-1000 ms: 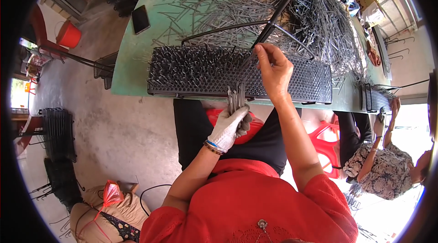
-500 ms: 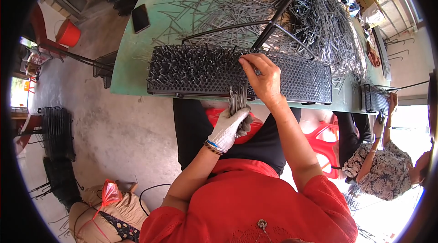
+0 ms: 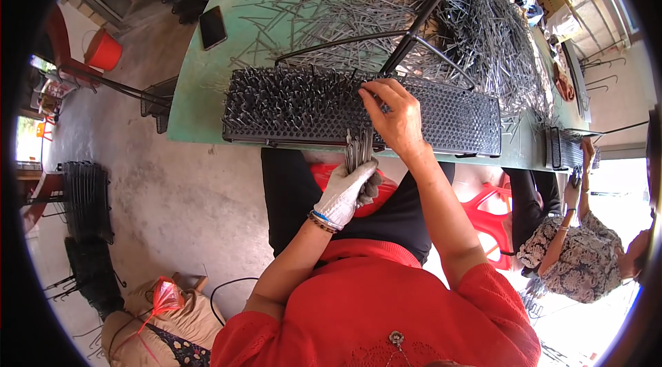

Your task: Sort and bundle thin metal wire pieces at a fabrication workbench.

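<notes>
White-gloved left hand (image 3: 347, 190) gripping bundle of thin grey metal pins (image 3: 359, 150) at table edge, bare right hand (image 3: 394, 117) pinching one pin over long black perforated plastic tray (image 3: 448, 122), green table (image 3: 200, 102), loose grey pin heap (image 3: 476, 22) behind

dull grey metal pins (image 3: 359, 150) bunched in a white knit cloth glove (image 3: 343, 192), more bristling from a matt black perforated plastic tray (image 3: 455, 122) on a scuffed green painted table (image 3: 200, 102).
</notes>
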Motion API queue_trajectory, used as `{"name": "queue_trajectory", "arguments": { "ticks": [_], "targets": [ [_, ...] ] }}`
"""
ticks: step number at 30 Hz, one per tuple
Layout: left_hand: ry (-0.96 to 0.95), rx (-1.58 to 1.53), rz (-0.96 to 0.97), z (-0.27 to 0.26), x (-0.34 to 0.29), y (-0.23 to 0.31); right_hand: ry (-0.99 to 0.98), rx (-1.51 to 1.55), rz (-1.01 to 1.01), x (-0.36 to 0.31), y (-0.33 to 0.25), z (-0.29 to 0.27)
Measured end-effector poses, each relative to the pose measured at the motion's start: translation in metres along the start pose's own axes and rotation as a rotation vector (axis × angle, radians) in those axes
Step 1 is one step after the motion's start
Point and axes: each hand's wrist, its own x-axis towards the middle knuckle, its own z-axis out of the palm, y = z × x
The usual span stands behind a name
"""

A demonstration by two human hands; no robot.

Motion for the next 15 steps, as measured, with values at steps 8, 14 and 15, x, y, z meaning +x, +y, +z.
{"name": "queue_trajectory", "arguments": {
  "ticks": [8,14,15],
  "targets": [
    [-0.012,-0.014,-0.002,-0.0015,0.0019,-0.0016,-0.020,-0.088,-0.064,-0.0023,0.0043,-0.0008],
    [-0.016,-0.021,0.000,-0.0017,0.0019,-0.0011,-0.026,-0.149,-0.103,-0.0011,0.0048,-0.0004],
    [-0.024,-0.021,0.003,-0.0023,0.0023,-0.0015,-0.051,-0.170,-0.167,-0.0006,0.0052,-0.0004]
  ]
}}
